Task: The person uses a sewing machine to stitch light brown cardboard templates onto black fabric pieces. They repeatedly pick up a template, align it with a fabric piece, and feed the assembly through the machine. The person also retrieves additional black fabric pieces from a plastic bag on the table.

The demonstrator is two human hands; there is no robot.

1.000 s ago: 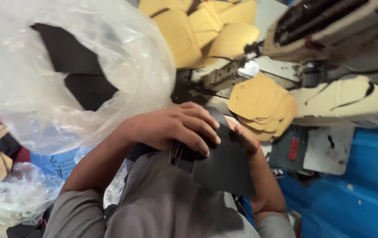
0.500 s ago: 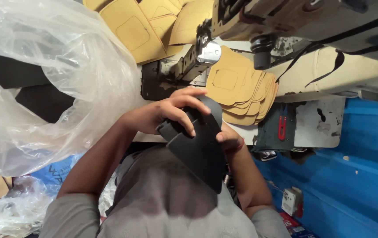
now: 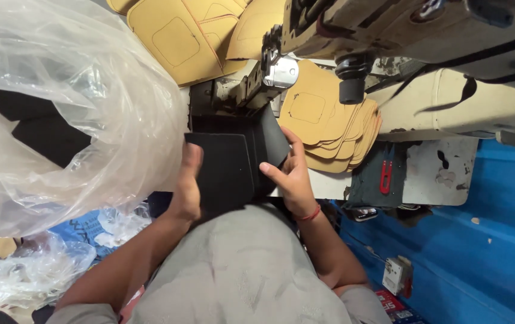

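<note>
The person sits close to the sewing machine (image 3: 389, 30), holding a stack of black fabric pieces (image 3: 233, 162) between both hands, just in front of the machine's needle head (image 3: 278, 69) and above the lap; the left hand (image 3: 188, 186) lies flat along the stack's left edge, fingers pressed to its side, and the right hand (image 3: 290, 171) is clamped on the right edge, thumb on the face and fingers curled behind; both hands, then, are closed on the stack rather than free.

To my eye the step is squaring the black pieces up; done well, it would want the left palm kept as a straight fence while the right hand nudges the edges flush, since the top piece looks bowed upward at the right and could slip out of line; a light, even pressure seems wiser than a hard pinch, which would buckle the soft material.

Just beyond the right hand a pile of tan cut pieces (image 3: 329, 126) rests on the tabletop (image 3: 431, 174), near enough to be knocked; a red thread snipper (image 3: 385, 174) lies further right; a big clear plastic bag (image 3: 71, 114) holding more black pieces crowds the left elbow.
</note>
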